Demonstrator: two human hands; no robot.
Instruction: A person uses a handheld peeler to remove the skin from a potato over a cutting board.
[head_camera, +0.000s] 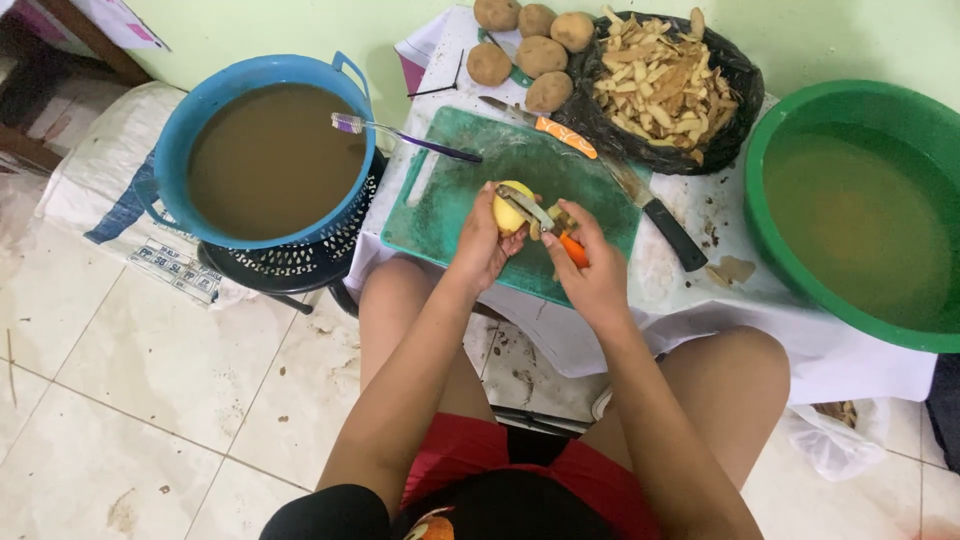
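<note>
My left hand (483, 243) grips a half-peeled yellow potato (510, 208) over the green cutting board (455, 200). My right hand (590, 270) holds an orange-handled peeler (548, 225) whose metal blade lies across the potato. Both hands meet above the board's near edge, over my bare knees.
Several unpeeled potatoes (530, 45) lie at the table's back. A black bag of peels (660, 85) sits beside them. A knife (660, 215), a second orange-handled peeler (560, 133) and a toothbrush (400, 135) lie nearby. A blue basin of brown water (265, 160) stands left, a green basin (860, 200) right.
</note>
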